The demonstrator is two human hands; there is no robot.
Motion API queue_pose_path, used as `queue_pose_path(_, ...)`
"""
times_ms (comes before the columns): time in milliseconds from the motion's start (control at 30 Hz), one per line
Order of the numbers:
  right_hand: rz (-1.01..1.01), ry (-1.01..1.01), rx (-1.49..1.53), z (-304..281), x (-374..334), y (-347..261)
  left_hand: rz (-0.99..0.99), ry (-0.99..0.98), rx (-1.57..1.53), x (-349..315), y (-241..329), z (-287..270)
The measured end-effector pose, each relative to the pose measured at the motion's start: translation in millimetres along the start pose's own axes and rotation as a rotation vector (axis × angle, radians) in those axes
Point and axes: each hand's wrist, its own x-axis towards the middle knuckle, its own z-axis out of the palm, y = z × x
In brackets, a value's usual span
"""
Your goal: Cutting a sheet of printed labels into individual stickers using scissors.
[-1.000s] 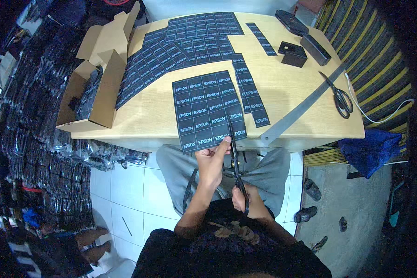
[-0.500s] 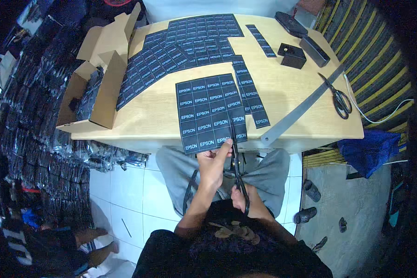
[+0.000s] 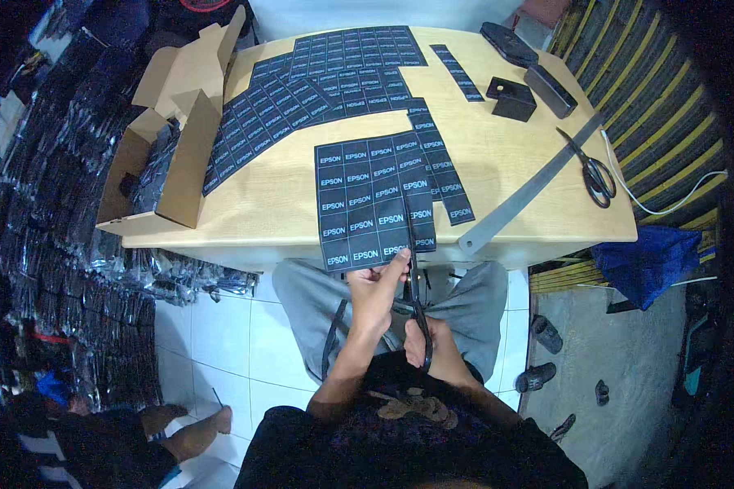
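A black sheet [image 3: 359, 196] printed with a grid of white-lettered labels slants over the table's near edge. My left hand [image 3: 375, 297] pinches its near edge, thumb on top and fingers beneath. In my right hand [image 3: 432, 341] are long black scissors [image 3: 417, 301], their handles low in front of my shirt. The blades point away from me and lie in the sheet, along the line beside its right-hand column. A narrow label strip [image 3: 457, 196] lies on the table just right of the sheet, partly over another piece.
On the wooden table [image 3: 522, 179] lie more label sheets [image 3: 359, 49], a steel ruler [image 3: 530, 187], spare scissors [image 3: 597, 175] and black blocks [image 3: 514, 102]. An open cardboard box [image 3: 183, 163] stands left. Stacked dark bundles [image 3: 81, 269] fill the left side; another person's foot [image 3: 208, 428] is lower left.
My right hand and the scissor handles have shifted slightly; the sheet is still in my left hand. At lower left, the other person's legs have moved rightward.
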Motion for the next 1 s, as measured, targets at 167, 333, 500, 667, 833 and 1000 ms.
queue_pose_path(167,-0.051,0.011,-0.036,-2.8,3.3,8.8,0.005,0.019,-0.012,-0.2,-2.5,-1.4)
queue_pose_path(333,-0.077,0.022,-0.09,-9.7,10.7,14.0,-0.005,0.016,0.031,-4.5,-1.0,-0.8)
queue_pose_path(500,-0.064,0.029,-0.106,-5.8,11.3,7.5,-0.022,-0.022,-0.015,-6.1,-2.2,-7.7)
queue_pose_path(667,-0.141,0.023,-0.065,2.6,11.4,1.4,-0.015,-0.001,0.008,-8.0,2.8,-4.7)
queue_pose_path(833,-0.046,0.017,0.001,4.3,10.6,-5.8,-0.003,-0.002,0.008,-8.1,1.9,-5.9)
queue_pose_path(1000,-0.071,0.034,-0.042,3.4,17.9,4.1,0.031,0.022,0.057,-12.7,6.4,-4.0)
